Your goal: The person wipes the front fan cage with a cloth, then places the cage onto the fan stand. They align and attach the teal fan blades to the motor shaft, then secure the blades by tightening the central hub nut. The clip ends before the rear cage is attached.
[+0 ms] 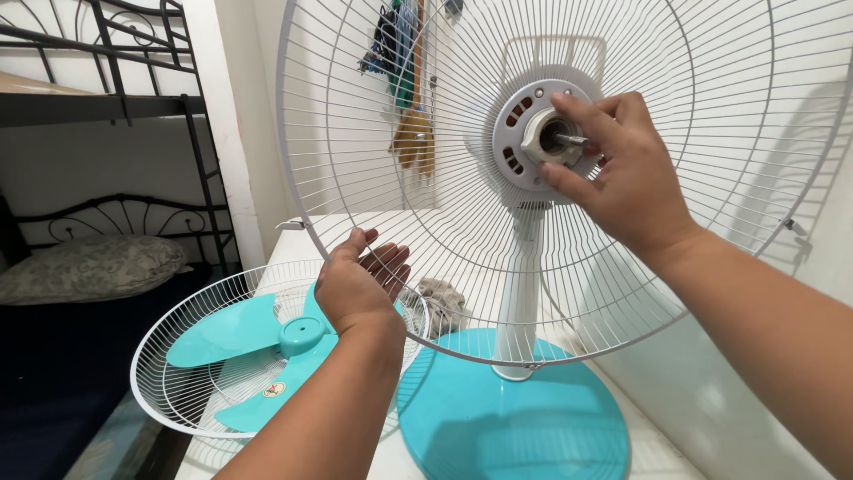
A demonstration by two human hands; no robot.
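Hands [360, 289] [622, 173], two; grilles [373, 133] [178, 391], two; blade [267, 342], one.

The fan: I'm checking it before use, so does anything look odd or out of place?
Yes. The blade lies off the fan in the front grille on the table, leaving the motor shaft bare.

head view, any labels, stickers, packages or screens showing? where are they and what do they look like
Sticker: on a teal fan blade that lies in the loose white grille, lower left, just left of the left forearm; small, roundish, pale with red and gold marks, too small to read.
No packages, signs or screens in view.
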